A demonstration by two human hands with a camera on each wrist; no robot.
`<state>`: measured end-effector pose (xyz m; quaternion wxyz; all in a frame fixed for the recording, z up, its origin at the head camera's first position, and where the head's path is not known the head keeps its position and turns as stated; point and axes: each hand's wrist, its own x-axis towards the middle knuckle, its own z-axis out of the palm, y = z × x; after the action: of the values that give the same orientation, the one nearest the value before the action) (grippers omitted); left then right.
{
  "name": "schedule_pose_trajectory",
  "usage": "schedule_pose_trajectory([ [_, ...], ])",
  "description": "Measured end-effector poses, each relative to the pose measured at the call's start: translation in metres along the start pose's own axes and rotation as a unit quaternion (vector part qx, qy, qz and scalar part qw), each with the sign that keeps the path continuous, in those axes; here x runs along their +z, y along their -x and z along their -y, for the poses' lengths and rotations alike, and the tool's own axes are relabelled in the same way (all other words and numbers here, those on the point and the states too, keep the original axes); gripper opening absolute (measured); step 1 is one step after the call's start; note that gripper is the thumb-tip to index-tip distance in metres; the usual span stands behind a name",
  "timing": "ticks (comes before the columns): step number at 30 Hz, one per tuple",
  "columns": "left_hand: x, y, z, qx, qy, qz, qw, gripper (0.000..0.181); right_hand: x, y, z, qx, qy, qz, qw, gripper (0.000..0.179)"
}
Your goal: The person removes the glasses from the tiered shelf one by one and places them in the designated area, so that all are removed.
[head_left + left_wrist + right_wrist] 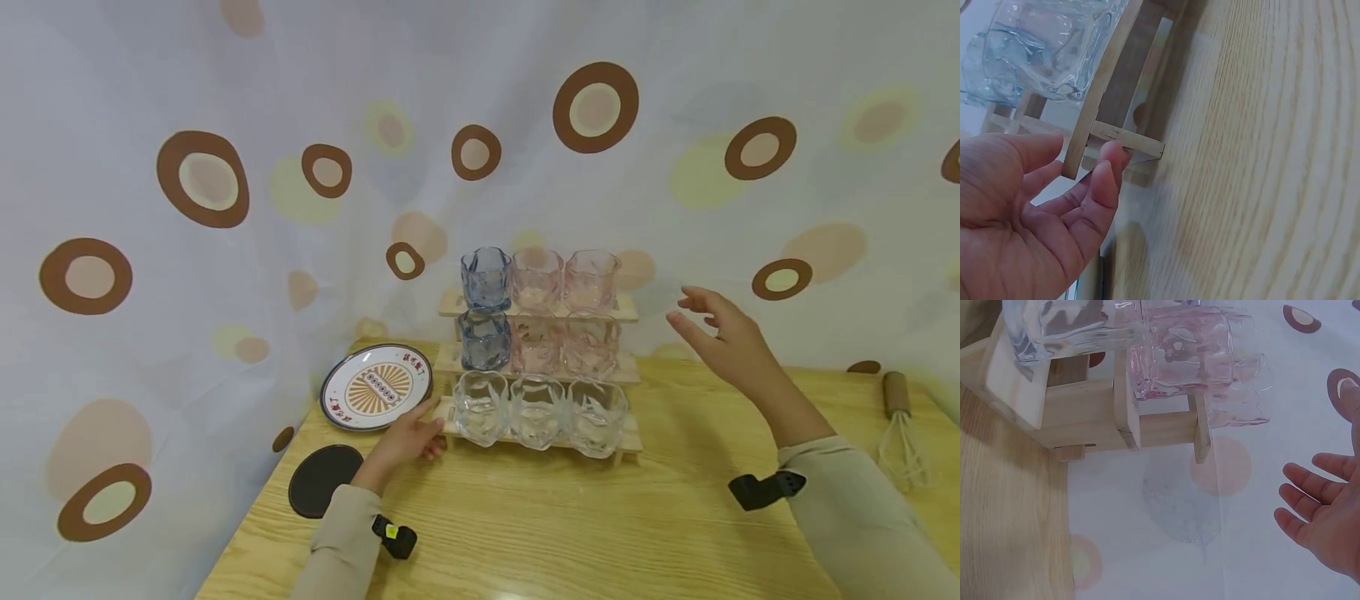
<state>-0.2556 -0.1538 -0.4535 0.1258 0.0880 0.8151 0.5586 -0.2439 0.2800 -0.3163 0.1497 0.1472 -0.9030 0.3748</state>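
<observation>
A three-tier wooden rack (pixel 628 310) stands on the wooden table (pixel 570 525). It holds a blue glass (pixel 486 278) and two pink glasses (pixel 592 280) on top, the same below, and clear glasses (pixel 540 412) on the lowest tier. My left hand (pixel 408 440) rests at the rack's lower left corner, its fingertips (pixel 1110 164) touching the wooden end slat (pixel 1125 139). My right hand (pixel 723 337) hovers open to the right of the rack, apart from it, holding nothing. In the right wrist view the open hand (pixel 1325 515) is clear of the pink glass (pixel 1188 353).
A patterned plate (pixel 377 386) leans at the back left, with a dark round coaster (pixel 324 480) in front of it. A whisk (pixel 902 433) lies at the far right. A spotted curtain (pixel 225 167) hangs close behind the table.
</observation>
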Motion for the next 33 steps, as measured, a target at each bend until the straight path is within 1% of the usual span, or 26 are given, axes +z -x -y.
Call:
schedule_pose_trajectory([
  [4,0.001,-0.007,0.001,-0.021,0.019,-0.005,0.9996,0.055,0.003,-0.018,0.001,0.036,-0.026,0.018,0.9988,0.067],
  [8,0.0,-0.009,0.001,-0.033,0.037,-0.008,0.9987,0.055,0.004,-0.035,0.0,0.054,-0.043,0.034,0.997,0.07],
  [13,-0.001,-0.01,0.002,-0.043,0.054,-0.011,0.9975,0.055,0.008,-0.052,-0.006,0.069,-0.064,0.04,0.9947,0.079],
  [17,-0.001,-0.011,0.004,-0.054,0.081,-0.019,0.9951,0.053,0.013,-0.063,-0.01,0.074,-0.089,0.048,0.9922,0.085],
  [23,0.001,-0.01,0.005,-0.052,0.11,-0.024,0.9923,0.046,0.024,-0.079,-0.009,0.087,-0.108,0.071,0.9878,0.094],
  [29,0.001,-0.01,0.007,-0.058,0.116,-0.026,0.9912,0.045,0.039,-0.096,-0.005,0.094,-0.122,0.095,0.9835,0.103],
  [33,0.0,-0.011,0.008,-0.063,0.109,-0.022,0.9918,0.045,0.047,-0.105,0.0,0.097,-0.132,0.097,0.9817,0.108],
])
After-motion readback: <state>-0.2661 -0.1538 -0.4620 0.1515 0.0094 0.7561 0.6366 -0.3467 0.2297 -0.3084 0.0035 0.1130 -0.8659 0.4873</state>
